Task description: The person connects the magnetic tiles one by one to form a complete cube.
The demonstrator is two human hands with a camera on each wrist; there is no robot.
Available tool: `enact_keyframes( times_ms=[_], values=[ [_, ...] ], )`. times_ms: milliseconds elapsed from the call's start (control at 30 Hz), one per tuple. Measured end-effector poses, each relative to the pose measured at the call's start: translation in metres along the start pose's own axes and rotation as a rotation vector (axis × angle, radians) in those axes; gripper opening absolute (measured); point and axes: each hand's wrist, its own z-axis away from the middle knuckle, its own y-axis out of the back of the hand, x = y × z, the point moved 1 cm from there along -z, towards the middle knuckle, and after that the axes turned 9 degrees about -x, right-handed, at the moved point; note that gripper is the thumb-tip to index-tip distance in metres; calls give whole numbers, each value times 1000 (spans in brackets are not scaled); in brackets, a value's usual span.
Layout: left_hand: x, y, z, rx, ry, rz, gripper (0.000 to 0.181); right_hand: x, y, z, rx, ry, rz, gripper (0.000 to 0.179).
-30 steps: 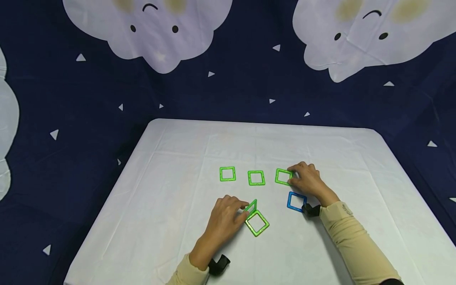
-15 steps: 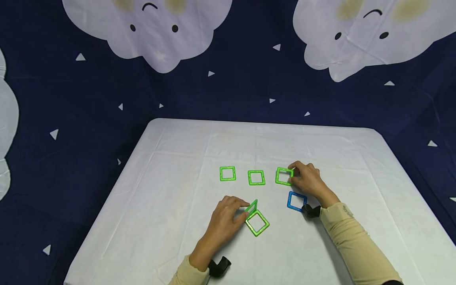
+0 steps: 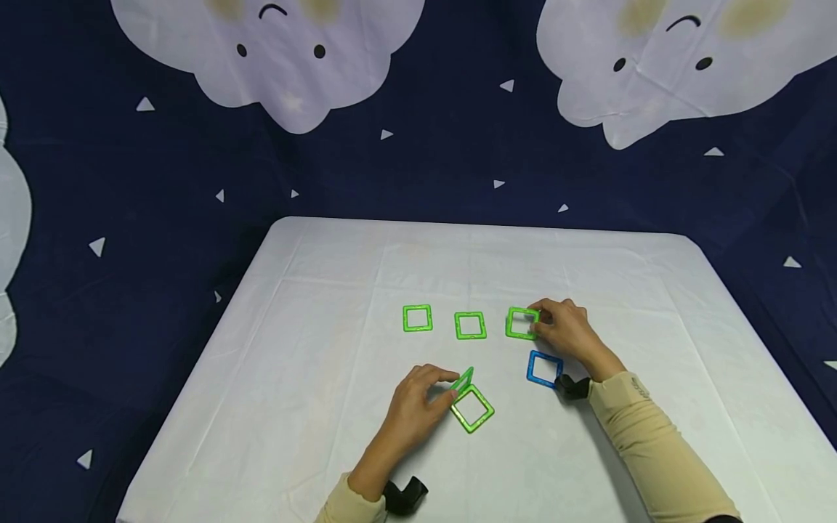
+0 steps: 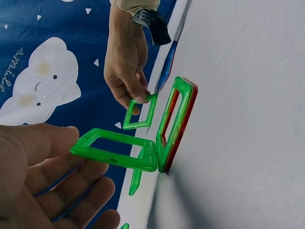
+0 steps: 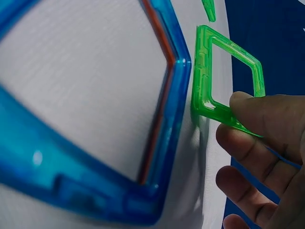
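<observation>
In the head view, my left hand [image 3: 412, 410] pinches a green square magnetic tile [image 4: 114, 161] between thumb and fingers. That tile stands tilted up, with its far edge against a green square tile [image 3: 482, 422] lying on the table. A red layer [image 4: 183, 129] shows under the lying tile in the left wrist view. Farther right, my right hand [image 3: 567, 333] pinches the near side of another green square tile [image 5: 202, 71], which looks slightly raised on the hand's side. A blue square tile [image 3: 530, 367] lies just below the right hand, with red showing along its underside in the right wrist view.
Two more green square tiles, one at the left [image 3: 406, 318] and one in the middle [image 3: 458, 326], lie in a row left of the right hand. A white cloth [image 3: 314, 305] covers the table. Dark blue fabric with clouds hangs behind it.
The left hand has shifted slightly down and right, its fingers a little farther apart around the tilted tile. The right hand's tile has lifted slightly at its right side.
</observation>
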Motion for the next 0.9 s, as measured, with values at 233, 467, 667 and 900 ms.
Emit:
enact_keyframes(
  times_ms=[233, 467, 667, 900],
  values=[
    [-2, -2, 0, -9, 45, 104, 18, -1, 2, 3, 5, -10, -30, 28],
    [-4, -5, 1, 0, 48, 127, 18, -2, 5, 10, -3, -58, -60, 24],
    [-5, -6, 1, 5, 41, 131, 18, -10, 2, 23, 28, -70, -116, 24],
    [-6, -6, 2, 1, 44, 131, 19, -31, -6, 46, 110, -31, -167, 21]
  ],
)
